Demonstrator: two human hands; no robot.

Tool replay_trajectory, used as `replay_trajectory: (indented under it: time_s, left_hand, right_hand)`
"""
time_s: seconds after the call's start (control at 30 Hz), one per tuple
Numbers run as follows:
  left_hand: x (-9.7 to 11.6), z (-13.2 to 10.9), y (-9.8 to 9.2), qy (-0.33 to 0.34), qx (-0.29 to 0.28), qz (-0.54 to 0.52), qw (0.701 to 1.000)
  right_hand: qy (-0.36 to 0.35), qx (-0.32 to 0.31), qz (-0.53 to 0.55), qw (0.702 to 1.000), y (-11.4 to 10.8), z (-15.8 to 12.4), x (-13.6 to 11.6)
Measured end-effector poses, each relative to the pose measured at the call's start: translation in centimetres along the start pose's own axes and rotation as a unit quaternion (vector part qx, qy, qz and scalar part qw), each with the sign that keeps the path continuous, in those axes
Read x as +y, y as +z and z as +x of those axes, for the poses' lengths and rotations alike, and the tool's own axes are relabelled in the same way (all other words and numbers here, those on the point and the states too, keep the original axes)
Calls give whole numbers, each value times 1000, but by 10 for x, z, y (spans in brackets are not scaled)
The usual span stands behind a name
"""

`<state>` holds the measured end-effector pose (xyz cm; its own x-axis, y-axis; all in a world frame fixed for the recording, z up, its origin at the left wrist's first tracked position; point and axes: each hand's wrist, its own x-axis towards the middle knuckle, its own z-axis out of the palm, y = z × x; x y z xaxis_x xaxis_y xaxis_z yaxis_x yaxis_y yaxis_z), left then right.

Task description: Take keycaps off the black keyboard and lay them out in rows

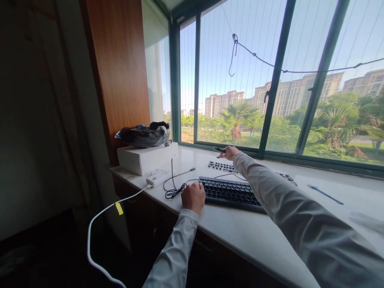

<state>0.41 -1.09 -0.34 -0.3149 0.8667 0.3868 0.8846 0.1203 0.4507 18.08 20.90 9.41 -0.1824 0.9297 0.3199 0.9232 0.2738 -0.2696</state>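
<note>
A black keyboard (231, 192) lies on the white windowsill counter. My left hand (193, 198) is closed at its left end, seemingly gripping the edge; the fingertips are hidden. Beyond the keyboard, my right hand (230, 153) reaches toward the window. Its fingers are closed on a small dark tool (219, 149) with a glossy, narrow end pointing left; its exact kind is too small to make out. Just below that hand, rows of loose black keycaps (223, 166) lie on the counter. My right forearm covers the keyboard's right part.
A coiled black cable (175, 193) lies left of the keyboard, near a white power strip (156, 178) with a white cord. A white box (144, 158) carries a dark plastic bag (144, 135). On the right are more keycaps (287, 179) and a thin blue stick (325, 194).
</note>
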Motion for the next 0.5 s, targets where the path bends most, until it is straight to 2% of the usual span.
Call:
replay_trajectory:
  time_s: [0.17, 0.3, 0.5]
  left_hand:
    - [-3, 1, 1, 1, -12, -6, 1000]
    - [-3, 0, 0, -5, -28, -13, 1000]
    - [-2, -2, -6, -15, -53, -33, 998]
  right_hand:
    - [18, -15, -35, 999, 17, 28, 5]
    - [25, -26, -80, 996, 38, 50, 9]
    - [55, -25, -82, 995, 71, 81, 23]
